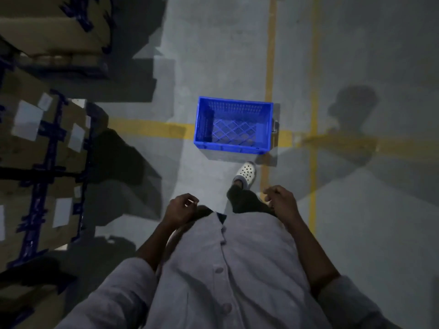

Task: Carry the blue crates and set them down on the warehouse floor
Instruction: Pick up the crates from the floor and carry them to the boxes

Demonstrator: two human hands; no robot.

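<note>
Nearest the camera, the person's grey button-front shirt (228,269) is filling the lower frame, with both forearms hanging forward of it. The left hand (181,208) is curling loosely at waist level, fingers bent inward, and is holding nothing. The right hand (281,198) is doing the same, half-closed on empty air, touching no object. Neither hand is in contact with any crate.

Just beyond the hands, one foot in a white perforated clog (245,173) is stepping forward, its toe landing near the closest edge of the crate but apart from it.

Farther on, a single blue crate (234,125) is sitting upright and empty on the grey warehouse floor (213,55), straddling a yellow floor line (152,128) (its lattice base is showing through the open top). A small metal fitting is projecting from its right wall; what it is cannot be determined.

To the left, taped cardboard cartons (42,143) are standing stacked, well apart from the crate.

Assessment: this crate appears already set down, or it is awaiting pickup; the frame alone is not settling which. If pickup is next, the move calls for bending down and both hands opening to take opposite rims.
</note>
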